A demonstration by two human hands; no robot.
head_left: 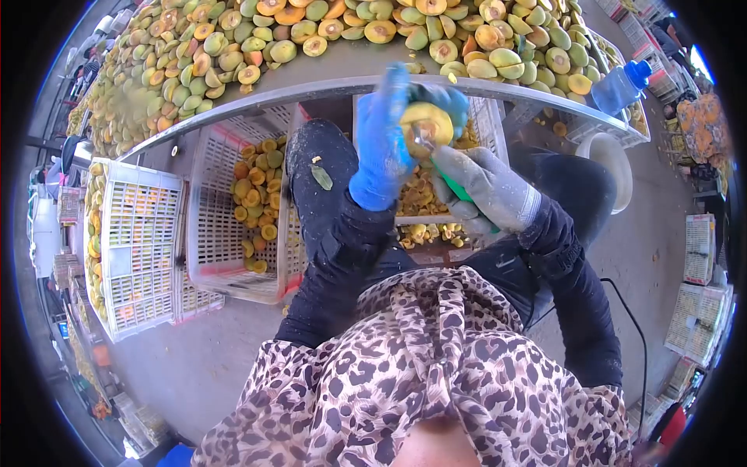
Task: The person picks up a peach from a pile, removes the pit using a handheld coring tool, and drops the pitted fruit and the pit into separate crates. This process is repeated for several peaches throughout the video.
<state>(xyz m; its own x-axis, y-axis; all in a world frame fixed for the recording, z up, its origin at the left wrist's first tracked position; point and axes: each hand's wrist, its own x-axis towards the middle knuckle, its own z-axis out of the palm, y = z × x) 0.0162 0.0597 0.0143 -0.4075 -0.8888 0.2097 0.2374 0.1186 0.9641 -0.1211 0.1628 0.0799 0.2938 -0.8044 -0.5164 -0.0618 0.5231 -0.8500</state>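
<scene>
My left hand point(381, 152), in a blue glove, is wrapped round a halved peach point(424, 124) whose cut yellow face turns toward me. In a grey glove, my right hand point(492, 188) grips a pitting tool with a green handle point(453, 187). Its metal tip meets the brown centre of the peach half. Both hands are above a crate point(489, 128) between my knees, which holds yellow fruit pieces point(420, 194). Just beyond them, many peach halves point(381, 31) lie heaped on a metal-edged table point(311, 89).
To the left, a white crate point(198, 226) holds peach halves point(257, 191); another filled crate point(140, 241) stands beside it. A blue-capped bottle point(620, 87) is at the table's right edge, near a pale bucket point(622, 175). A black cable point(642, 342) runs along the floor at right.
</scene>
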